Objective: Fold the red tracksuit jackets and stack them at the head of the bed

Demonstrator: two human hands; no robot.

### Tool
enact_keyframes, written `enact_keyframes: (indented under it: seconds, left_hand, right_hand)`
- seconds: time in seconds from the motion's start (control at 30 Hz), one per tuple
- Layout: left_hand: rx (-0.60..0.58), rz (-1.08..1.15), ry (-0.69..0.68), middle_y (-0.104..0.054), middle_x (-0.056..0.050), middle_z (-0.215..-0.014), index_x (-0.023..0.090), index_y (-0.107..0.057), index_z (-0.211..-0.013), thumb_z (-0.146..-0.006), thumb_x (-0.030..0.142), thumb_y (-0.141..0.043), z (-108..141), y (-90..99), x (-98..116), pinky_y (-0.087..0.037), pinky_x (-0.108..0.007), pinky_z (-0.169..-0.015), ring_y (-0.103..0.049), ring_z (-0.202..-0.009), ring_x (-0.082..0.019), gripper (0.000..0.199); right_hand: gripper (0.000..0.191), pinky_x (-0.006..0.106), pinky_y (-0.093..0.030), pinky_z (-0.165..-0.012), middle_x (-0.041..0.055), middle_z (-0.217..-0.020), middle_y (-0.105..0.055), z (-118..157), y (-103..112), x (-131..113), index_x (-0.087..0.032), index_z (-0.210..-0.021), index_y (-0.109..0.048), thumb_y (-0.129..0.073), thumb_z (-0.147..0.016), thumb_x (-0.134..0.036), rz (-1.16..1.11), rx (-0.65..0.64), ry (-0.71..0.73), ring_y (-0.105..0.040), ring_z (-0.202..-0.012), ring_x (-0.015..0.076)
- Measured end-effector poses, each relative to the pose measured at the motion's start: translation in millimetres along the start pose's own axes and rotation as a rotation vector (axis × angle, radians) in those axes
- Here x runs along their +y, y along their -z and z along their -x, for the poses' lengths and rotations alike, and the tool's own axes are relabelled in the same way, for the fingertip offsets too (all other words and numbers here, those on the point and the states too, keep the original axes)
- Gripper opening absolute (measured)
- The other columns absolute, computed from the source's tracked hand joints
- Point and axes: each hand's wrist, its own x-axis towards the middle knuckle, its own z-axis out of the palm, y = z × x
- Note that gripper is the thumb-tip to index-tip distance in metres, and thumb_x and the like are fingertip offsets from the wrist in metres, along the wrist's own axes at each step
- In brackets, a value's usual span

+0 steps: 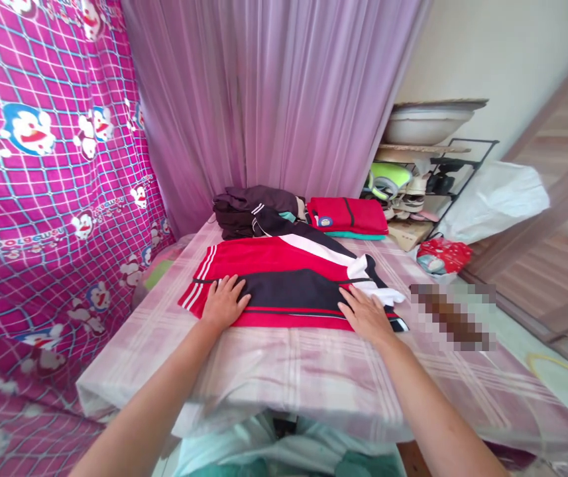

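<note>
A red, black and white jacket (288, 288) lies flat, partly folded over, in the middle of the table. Its white-striped red hem is at the left and its white collar part at the right. One black sleeve with white stripes stretches towards the back. My left hand (224, 303) rests on the jacket near the hem, fingers spread. On the collar end lies my right hand (364, 311), its fingers likewise apart and flat on the cloth. Neither hand grips anything.
Dark folded clothes (256, 209) and a folded red garment (348, 215) sit at the table's back. The plaid-covered table (293, 371) reaches my lap. Right of it stand a shoe rack (443, 179) and a white plastic bag (497, 199). Pink patterned fabric (59, 199) hangs at left.
</note>
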Motion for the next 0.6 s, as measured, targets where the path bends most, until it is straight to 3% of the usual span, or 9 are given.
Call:
enact_keyframes:
  seconds: [0.27, 0.43, 0.53, 0.6]
  left_hand:
    - [-0.02, 0.157, 0.033, -0.047, -0.007, -0.152, 0.027, -0.052, -0.142, -0.097, 0.048, -0.038, -7.8, -11.8, -14.9, -0.028, -0.053, -0.117, -0.039, -0.143, -0.028, 0.051]
    - [0.022, 0.202, -0.012, -0.049, -0.01, -0.151, 0.02, -0.048, -0.145, -0.098, 0.048, -0.033, -15.4, 4.2, -31.7, -0.033, -0.045, -0.116, -0.04, -0.142, -0.025, 0.056]
    - [0.081, 0.071, 0.02, -0.05, -0.012, -0.149, 0.021, -0.05, -0.143, -0.098, 0.049, -0.036, -13.8, 12.5, -39.4, -0.027, -0.054, -0.117, -0.039, -0.142, -0.03, 0.055]
    - [0.05, -0.002, 0.075, -0.049, -0.012, -0.15, 0.024, -0.051, -0.142, -0.097, 0.05, -0.038, -10.1, 11.0, -43.4, -0.025, -0.06, -0.116, -0.039, -0.142, -0.031, 0.053]
  right_hand:
    - [0.049, 0.052, -0.027, -0.116, 0.0096, -0.148, -0.052, 0.0, -7.2, 4.1, -0.024, -0.141, -0.054, -0.034, -0.099, -0.039, -0.006, 0.091, 0.018, -0.043, -0.139, 0.025]
    - [0.047, 0.051, -0.028, -0.115, 0.0086, -0.145, -0.055, -0.4, -12.2, 5.1, -0.025, -0.138, -0.057, -0.035, -0.099, -0.038, -0.026, 0.13, 0.021, -0.047, -0.136, 0.0243]
    - [0.047, 0.05, -0.027, -0.115, 0.0089, -0.145, -0.055, 0.0, -12.0, 3.6, -0.023, -0.137, -0.058, -0.034, -0.1, -0.038, -0.028, 0.146, 0.021, -0.048, -0.135, 0.0235]
    - [0.046, 0.05, -0.027, -0.115, 0.0088, -0.144, -0.056, 0.3, -11.6, 2.6, -0.024, -0.136, -0.059, -0.034, -0.1, -0.038, -0.031, 0.158, 0.024, -0.048, -0.135, 0.0235]
